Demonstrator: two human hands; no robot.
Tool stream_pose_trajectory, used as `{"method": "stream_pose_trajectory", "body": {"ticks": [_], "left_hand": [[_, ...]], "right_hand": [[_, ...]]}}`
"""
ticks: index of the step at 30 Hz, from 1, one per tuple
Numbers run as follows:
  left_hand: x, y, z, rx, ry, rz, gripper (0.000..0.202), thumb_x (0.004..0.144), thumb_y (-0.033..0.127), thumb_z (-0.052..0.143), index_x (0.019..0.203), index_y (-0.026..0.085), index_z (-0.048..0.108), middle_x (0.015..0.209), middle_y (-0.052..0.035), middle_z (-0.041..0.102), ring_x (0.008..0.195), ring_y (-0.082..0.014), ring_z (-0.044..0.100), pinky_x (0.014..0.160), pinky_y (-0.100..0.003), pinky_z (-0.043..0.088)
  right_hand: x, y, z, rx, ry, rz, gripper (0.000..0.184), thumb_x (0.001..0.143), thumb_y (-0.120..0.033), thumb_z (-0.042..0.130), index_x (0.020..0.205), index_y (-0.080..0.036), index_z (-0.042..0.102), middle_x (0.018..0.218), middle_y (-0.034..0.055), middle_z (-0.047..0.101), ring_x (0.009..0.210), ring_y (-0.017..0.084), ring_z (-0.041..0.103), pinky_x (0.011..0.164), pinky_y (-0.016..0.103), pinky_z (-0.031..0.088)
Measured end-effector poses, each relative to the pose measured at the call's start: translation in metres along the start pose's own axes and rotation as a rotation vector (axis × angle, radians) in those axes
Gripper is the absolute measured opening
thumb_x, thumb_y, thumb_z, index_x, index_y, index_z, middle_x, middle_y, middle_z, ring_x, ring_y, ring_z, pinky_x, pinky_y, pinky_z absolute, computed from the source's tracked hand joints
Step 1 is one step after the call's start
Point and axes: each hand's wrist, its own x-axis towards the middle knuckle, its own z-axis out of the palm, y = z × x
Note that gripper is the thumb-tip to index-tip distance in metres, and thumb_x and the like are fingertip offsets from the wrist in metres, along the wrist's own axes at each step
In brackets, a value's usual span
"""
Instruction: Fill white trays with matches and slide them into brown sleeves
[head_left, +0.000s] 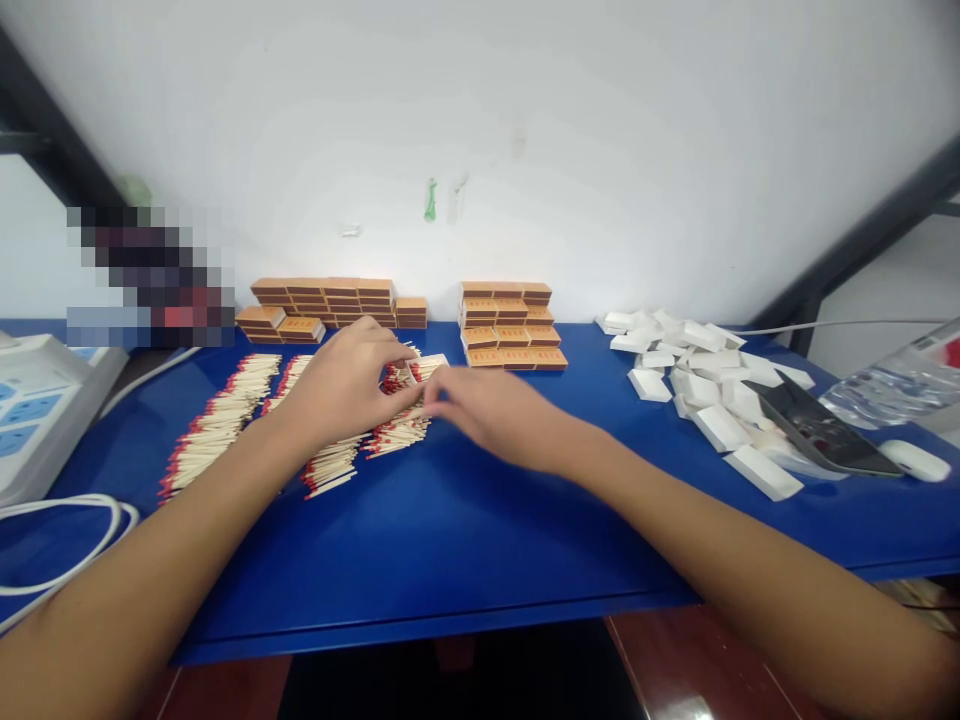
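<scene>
A small white matchbox tray (430,368) with red-tipped matches in it is held between the thumb and fingers of my left hand (352,378), over the rows of matches. My right hand (499,412) is closed in a pinch at the near right end of the tray; what its fingertips hold is hidden. Beneath and beside my hands lie loose red-headed wooden matches (397,435), laid out in slanting rows. Another long row of matches (223,425) lies to the left, partly behind my left forearm.
Stacked orange-brown matchboxes stand against the wall in a left group (322,297) and a right group (511,330). White empty trays (705,360) are heaped at the right, beside a dark phone-like slab (825,425) and a white mouse (915,460). A power strip (45,410) and white cable (112,510) occupy the left.
</scene>
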Motion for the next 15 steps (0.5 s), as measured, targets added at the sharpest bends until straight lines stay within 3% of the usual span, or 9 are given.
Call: {"method": "stream_pose_trajectory", "body": {"ticks": [2, 5, 15], "left_hand": [[0.000, 0.003, -0.001, -0.018, -0.014, 0.011, 0.030, 0.096, 0.046, 0.071, 0.100, 0.019, 0.082, 0.087, -0.0096, 0.076, 0.094, -0.0303, 0.064, 0.085, -0.045, 0.052], [0.000, 0.007, -0.001, -0.056, -0.022, 0.025, 0.034, 0.097, 0.048, 0.071, 0.107, 0.018, 0.083, 0.087, -0.0091, 0.076, 0.093, -0.0295, 0.063, 0.084, -0.044, 0.052], [-0.001, 0.017, 0.000, -0.122, -0.065, 0.057, 0.029, 0.096, 0.048, 0.073, 0.104, 0.022, 0.082, 0.094, -0.0087, 0.077, 0.099, -0.0293, 0.064, 0.088, -0.043, 0.054]], "right_hand": [[0.001, 0.011, -0.013, -0.025, 0.137, 0.053, 0.012, 0.113, -0.028, 0.055, 0.109, -0.020, 0.063, 0.107, 0.0082, 0.076, 0.091, 0.022, 0.065, 0.076, 0.031, 0.038], [0.001, 0.023, -0.024, -0.069, 0.215, 0.104, 0.013, 0.112, -0.029, 0.055, 0.107, -0.019, 0.063, 0.102, 0.0072, 0.074, 0.087, 0.021, 0.062, 0.074, 0.031, 0.036], [0.004, 0.029, -0.012, -0.049, 0.134, 0.061, 0.009, 0.110, -0.025, 0.055, 0.106, -0.020, 0.061, 0.103, 0.0077, 0.072, 0.087, 0.021, 0.060, 0.075, 0.031, 0.037]]}}
